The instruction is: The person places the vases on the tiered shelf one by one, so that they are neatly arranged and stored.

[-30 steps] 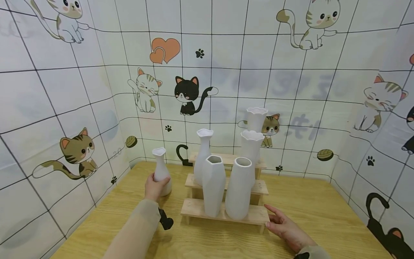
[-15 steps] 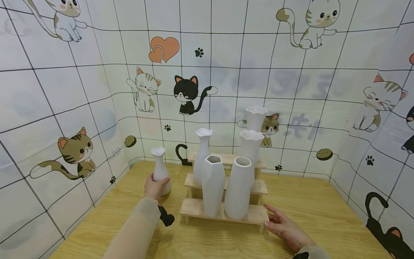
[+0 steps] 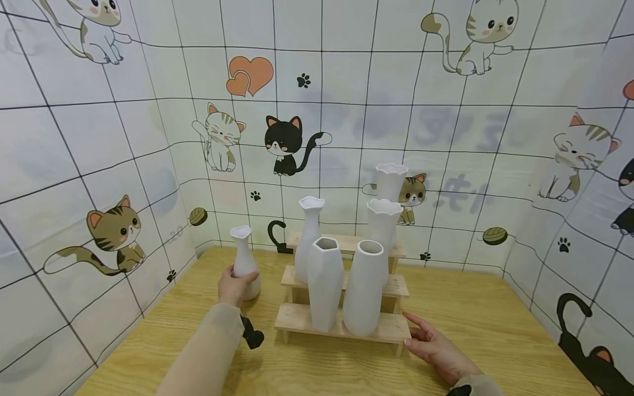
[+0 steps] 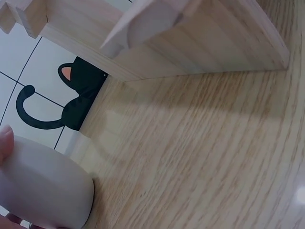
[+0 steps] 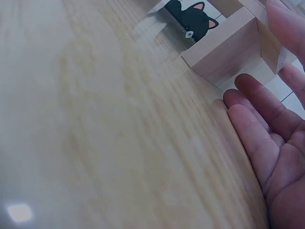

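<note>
Currently my left hand (image 3: 233,286) wraps fingers round the small white vase (image 3: 244,263) standing on the table (image 3: 495,330) left of the stepped rack (image 3: 391,327), w/ right hand (image 3: 436,352) flat, fingers spread, bracing its corner.

Wooden table (image 3: 470,324): stepped rack (image 3: 342,328), small vase (image 3: 244,263) beside.

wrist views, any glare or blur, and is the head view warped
Left wrist view: sharp wood grain, faint glare at the lower right of the table, small vase slightly soft. Right wrist view: near table blurred, bright glare spot lower left, right hand soft. Head view: wide-angle, wall grid lines bow; even, soft light.
</note>
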Motion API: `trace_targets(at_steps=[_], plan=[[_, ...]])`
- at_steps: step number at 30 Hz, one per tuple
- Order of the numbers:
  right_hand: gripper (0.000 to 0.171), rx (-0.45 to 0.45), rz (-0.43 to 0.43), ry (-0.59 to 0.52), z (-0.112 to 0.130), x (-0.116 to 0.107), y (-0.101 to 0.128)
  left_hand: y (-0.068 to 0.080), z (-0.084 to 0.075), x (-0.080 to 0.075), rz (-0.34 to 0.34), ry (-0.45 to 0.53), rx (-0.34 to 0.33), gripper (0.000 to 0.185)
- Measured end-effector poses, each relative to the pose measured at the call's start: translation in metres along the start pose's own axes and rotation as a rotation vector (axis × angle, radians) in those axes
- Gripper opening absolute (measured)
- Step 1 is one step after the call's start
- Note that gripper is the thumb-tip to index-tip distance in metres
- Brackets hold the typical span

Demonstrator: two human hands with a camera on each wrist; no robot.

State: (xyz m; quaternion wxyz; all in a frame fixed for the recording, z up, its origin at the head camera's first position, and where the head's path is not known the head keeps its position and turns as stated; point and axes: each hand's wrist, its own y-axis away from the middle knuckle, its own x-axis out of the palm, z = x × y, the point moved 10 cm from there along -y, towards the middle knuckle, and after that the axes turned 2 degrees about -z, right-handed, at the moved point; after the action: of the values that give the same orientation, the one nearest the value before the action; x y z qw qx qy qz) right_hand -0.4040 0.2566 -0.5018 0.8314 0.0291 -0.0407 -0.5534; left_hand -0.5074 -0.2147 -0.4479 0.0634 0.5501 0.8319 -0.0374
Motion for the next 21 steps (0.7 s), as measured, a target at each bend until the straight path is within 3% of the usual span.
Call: trace_targets(at_steps=[13,21], plan=[[0.068,0.006,-0.017,0.025,0.0,-0.001,0.0,0.0,-0.016,-0.002,0.028,-0.091,0.072,0.083],[0.068,0.002,-0.012,0.024,0.0,0.0,0.0,0.001,-0.039,-0.003,0.039,-0.037,0.078,0.081]])
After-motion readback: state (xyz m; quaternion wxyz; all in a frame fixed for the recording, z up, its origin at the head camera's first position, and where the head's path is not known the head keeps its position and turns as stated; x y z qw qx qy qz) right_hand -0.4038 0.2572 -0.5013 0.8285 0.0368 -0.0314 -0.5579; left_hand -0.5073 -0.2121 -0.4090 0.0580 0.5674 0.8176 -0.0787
